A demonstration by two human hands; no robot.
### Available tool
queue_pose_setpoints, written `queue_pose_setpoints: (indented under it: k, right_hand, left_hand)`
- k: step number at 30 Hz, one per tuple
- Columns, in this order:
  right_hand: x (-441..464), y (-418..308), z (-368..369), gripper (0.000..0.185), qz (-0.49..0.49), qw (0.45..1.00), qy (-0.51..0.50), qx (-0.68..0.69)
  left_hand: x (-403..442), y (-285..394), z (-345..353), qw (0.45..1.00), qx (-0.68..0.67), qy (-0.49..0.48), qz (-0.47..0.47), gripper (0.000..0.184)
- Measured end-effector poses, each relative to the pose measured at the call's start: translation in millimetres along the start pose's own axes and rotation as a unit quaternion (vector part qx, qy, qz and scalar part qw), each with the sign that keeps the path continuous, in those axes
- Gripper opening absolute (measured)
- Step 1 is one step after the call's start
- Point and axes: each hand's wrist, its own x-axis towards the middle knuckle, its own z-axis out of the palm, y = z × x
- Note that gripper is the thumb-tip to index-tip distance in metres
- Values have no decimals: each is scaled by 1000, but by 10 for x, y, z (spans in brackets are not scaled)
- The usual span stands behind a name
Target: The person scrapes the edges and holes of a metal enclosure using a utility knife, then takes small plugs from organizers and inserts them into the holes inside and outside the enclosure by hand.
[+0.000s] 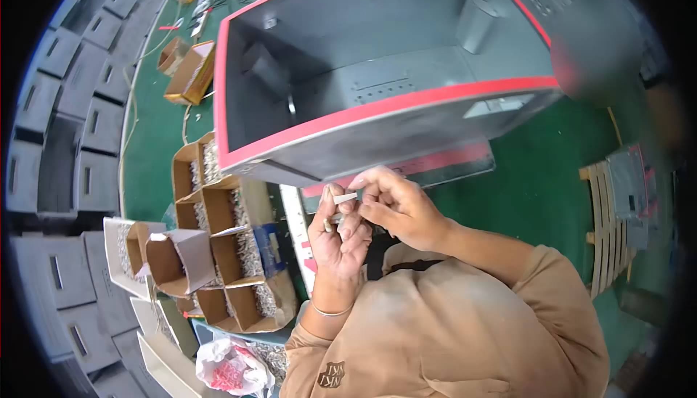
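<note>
My left hand (340, 247) is raised palm-up in front of my body, with its fingers curled. Between its fingertips is a small white strip (345, 198). Lower in the same fingers sits a small metal-looking piece (333, 221), too small to name. My right hand (406, 213) comes in from the right, fingers bent and closed near the strip's right end; what they pinch, if anything, is hidden. Just beyond both hands stands a large grey metal cabinet (385, 133) with red edges, its open side up.
To the left, a divided cardboard box (250, 282) holds many small metal parts. Near it lie a white plastic bag (231, 366) and smaller cartons (190, 73). Grey metal boxes (80, 187) are stacked at far left. A wooden pallet (604, 231) is at right.
</note>
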Motion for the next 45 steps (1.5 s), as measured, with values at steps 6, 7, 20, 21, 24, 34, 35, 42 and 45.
queue_pose_setpoints:
  k: [6,7,20,21,24,34,35,42,45]
  right_hand:
    - [-282,32,-453,16,-42,973,45,-221]
    - [-353,70,-552,16,-65,947,62,-310]
    - [-960,13,-1949,16,-88,906,405,86]
    - [-896,-104,-2011,14,-115,876,459,94]
    - [-664,-127,-2286,9,-142,826,544,-38]
    - [-412,93,-2373,8,-213,732,577,-294]
    - [-404,76,-2380,9,-204,730,579,-302]
    - [-432,-60,-2470,18,-91,729,567,-373]
    - [-402,-21,-2481,24,-88,720,570,-385]
  left_hand:
    - [91,-627,67,928,332,164,33,17]
    - [115,-713,34,915,366,165,23,17]
    - [595,-1322,-282,911,274,154,-266,18]
    - [602,-1341,-300,908,258,159,-289,18]
    - [567,-1347,-383,895,260,167,-322,18]
    - [532,-979,-396,899,271,178,-295,20]
    - [532,-955,-400,900,268,177,-293,20]
    - [559,-809,-416,892,286,174,-304,20]
    - [546,-754,-467,895,301,168,-284,16]
